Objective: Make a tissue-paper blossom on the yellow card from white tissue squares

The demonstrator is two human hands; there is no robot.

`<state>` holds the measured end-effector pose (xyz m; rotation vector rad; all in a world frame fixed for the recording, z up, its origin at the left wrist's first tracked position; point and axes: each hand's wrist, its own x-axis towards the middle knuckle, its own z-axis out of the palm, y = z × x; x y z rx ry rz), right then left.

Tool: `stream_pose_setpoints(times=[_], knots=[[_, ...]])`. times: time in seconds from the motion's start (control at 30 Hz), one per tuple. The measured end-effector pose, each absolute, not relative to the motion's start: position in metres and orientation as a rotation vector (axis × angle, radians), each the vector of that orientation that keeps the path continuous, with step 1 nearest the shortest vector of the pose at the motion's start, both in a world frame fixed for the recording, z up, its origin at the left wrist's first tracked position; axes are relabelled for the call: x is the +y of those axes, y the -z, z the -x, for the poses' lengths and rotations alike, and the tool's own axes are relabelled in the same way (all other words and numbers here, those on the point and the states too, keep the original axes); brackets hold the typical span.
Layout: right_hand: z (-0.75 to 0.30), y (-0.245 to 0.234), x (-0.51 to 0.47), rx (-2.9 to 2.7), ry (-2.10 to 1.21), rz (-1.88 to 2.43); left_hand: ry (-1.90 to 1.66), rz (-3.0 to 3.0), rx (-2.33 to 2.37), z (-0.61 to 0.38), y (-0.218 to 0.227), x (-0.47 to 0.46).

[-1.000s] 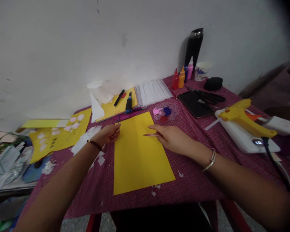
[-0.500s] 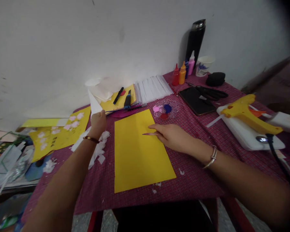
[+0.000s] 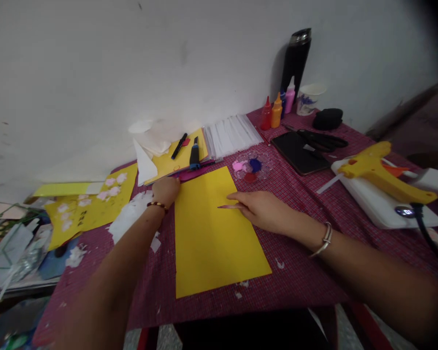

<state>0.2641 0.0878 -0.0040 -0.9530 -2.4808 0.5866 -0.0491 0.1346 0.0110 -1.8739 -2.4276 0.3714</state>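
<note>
Against the view half a second before, the left hand (image 3: 167, 189) had come back from the white scraps (image 3: 129, 215) to the far left corner of the yellow sheet (image 3: 215, 238). Its fingers were curled under, so whether they gripped anything could not be told. The right hand (image 3: 263, 212) had not shifted. It rested on the sheet's right edge, closed on a thin pink stick (image 3: 228, 206) pointing across the paper. The sheet lay flat on the desk (image 3: 292, 272) with a hand at each side. The sheet's near edge sat close to the desk's front edge. The paint palette (image 3: 250, 167) stood just beyond its far right corner. Open cloth ran right of it toward the glue gun (image 3: 383, 175). The scraps crowded its left side.
</note>
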Motion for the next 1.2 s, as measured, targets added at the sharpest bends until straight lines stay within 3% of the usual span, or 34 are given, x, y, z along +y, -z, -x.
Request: stream_pose_setpoints(times=[0.2,0.47,0.73,0.97,1.2], knots=[[-0.266,0.003,0.091,-2.474,-0.622,0.956,-0.236,1.786,-2.466,0.055,-0.01,0.176],[-0.265,0.009,0.094,-2.421,-0.717,1.016,-0.133,2.022,-2.513,0.07,-0.008,0.162],[-0.264,0.016,0.1,-2.2,-1.118,1.022,-0.048,1.859,-2.362,0.077,-0.007,0.165],[-0.265,0.006,0.099,-1.874,-1.565,1.016,-0.291,1.69,-2.293,0.073,-0.012,0.164],[-0.288,-0.013,0.111,-1.361,-1.773,0.772,-0.118,2.398,-2.077,0.019,-0.03,0.097]])
